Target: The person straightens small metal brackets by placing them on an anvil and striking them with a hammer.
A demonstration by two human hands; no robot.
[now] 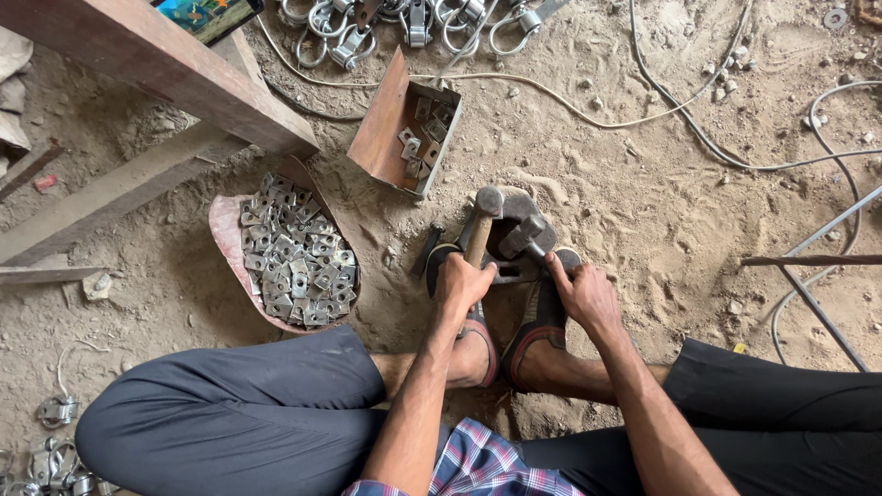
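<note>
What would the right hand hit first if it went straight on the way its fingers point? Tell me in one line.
Probably the metal block on the small anvil: the right hand points up and left at it, fingertips nearly touching. Depth is unclear.

Grey metal plates (294, 266) – rust-brown tray (225, 241); plaid shirt (478, 464); black trousers (248, 413).

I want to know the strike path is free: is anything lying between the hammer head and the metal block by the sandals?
Nothing visible does. The left hand holds the hammer with its head right beside the metal block; the right hand rests at the block's near edge, off to the side.
</note>
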